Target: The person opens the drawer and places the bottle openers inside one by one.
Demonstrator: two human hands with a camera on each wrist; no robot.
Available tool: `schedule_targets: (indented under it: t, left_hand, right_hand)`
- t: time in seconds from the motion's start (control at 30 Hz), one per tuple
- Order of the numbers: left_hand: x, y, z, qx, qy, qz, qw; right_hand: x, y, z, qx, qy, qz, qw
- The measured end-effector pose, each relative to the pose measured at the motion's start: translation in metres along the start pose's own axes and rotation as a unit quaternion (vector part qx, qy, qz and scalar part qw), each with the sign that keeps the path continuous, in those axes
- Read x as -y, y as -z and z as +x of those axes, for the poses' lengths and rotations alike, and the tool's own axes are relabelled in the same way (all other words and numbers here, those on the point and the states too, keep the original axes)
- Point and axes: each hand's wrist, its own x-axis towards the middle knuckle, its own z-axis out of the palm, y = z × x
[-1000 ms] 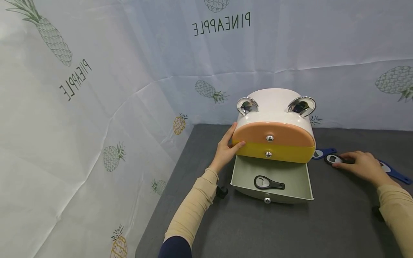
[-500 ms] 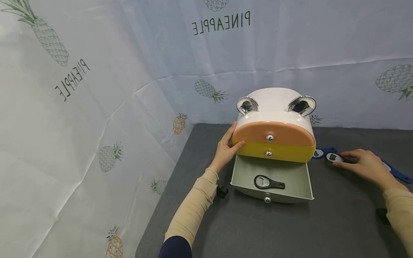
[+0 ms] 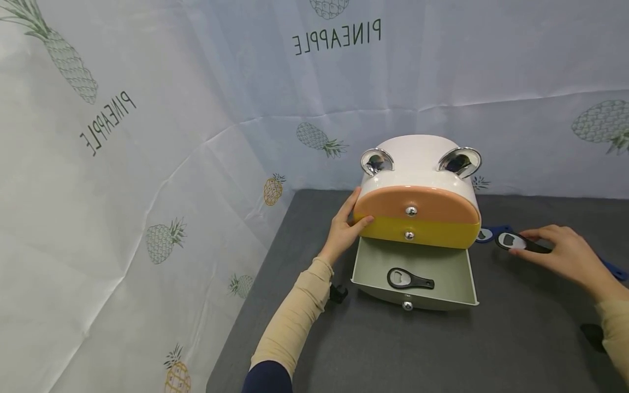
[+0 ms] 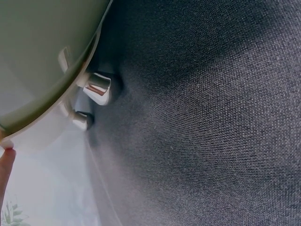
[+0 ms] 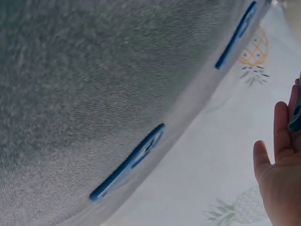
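Note:
My left hand (image 3: 341, 229) steadies the left side of a small frog-shaped drawer cabinet (image 3: 417, 164), its thumb lying on the yellow drawer front (image 3: 437, 233). Below, the green drawer (image 3: 363, 262) is pulled out, and a black bottle opener (image 3: 410, 279) lies in it. At the right, my right hand (image 3: 565, 254) pinches a second black bottle opener (image 3: 511, 240) between thumb and fingers, its ring end toward the cabinet. Only a piece of that opener (image 5: 295, 120) shows in the right wrist view. A blue bottle opener (image 3: 486, 233) lies beside the cabinet.
Another blue bottle opener (image 3: 614, 270) lies by my right wrist, partly hidden behind it. The orange top drawer (image 3: 388, 202) is closed. Behind stands a pineapple-print cloth (image 3: 530, 147), meeting the dark grey table (image 3: 393, 355). The drawer knob (image 4: 97, 88) sticks out in front.
My right hand has shifted slightly to the right and up with the black bottle opener, showing more of its handle. The left hand, cabinet and drawer stay as they were.

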Motion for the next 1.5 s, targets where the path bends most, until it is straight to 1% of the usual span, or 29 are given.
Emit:
schedule_targets:
  t: [0.23, 0.33, 0.47, 0.6, 0.73, 0.83, 1.03, 1.2, 1.4, 1.47, 1.5]
  left_hand:
    - [0.001, -0.001, 0.001, -0.003, 0.000, -0.010, 0.9999]
    - [0.000, -0.001, 0.001, -0.004, 0.000, -0.009, 1.0000]
    - [0.000, -0.001, 0.000, -0.003, 0.000, -0.007, 1.0000]
    - [0.000, -0.001, 0.000, -0.003, -0.002, -0.004, 1.0000]
    - [0.000, -0.001, -0.001, -0.004, -0.007, 0.002, 1.0000]
    - [0.001, -0.002, -0.001, -0.003, -0.011, 0.003, 0.9999]
    - [0.002, -0.001, -0.001, 0.001, -0.009, -0.007, 0.9999]
    - [0.001, 0.000, -0.001, -0.006, -0.013, -0.002, 0.9999]
    - [0.003, -0.002, -0.001, -0.007, -0.018, -0.013, 0.9997]
    - [0.005, -0.002, 0.000, -0.011, -0.022, -0.015, 0.9996]
    - [0.009, -0.003, 0.001, -0.013, -0.022, -0.017, 0.9995]
  right_hand:
    - [0.013, 0.006, -0.011, -0.036, 0.033, 0.016, 0.999]
    - [0.022, 0.009, -0.017, -0.052, 0.047, 0.025, 0.997]
    - [0.035, 0.012, -0.024, -0.075, 0.077, 0.031, 0.994]
    - [0.051, 0.012, -0.028, -0.095, 0.118, 0.046, 0.987]
    - [0.069, 0.011, -0.031, -0.122, 0.159, 0.078, 0.977]
    - [0.081, 0.010, -0.033, -0.134, 0.186, 0.100, 0.968]
    - [0.105, 0.006, -0.033, -0.136, 0.239, 0.109, 0.955]
    - [0.129, -0.005, -0.032, -0.127, 0.246, 0.130, 0.952]
    - [0.151, -0.023, -0.028, -0.108, 0.242, 0.134, 0.955]
    - [0.156, -0.029, -0.026, -0.101, 0.239, 0.128, 0.957]
    - [0.159, -0.031, -0.025, -0.097, 0.234, 0.125, 0.959]
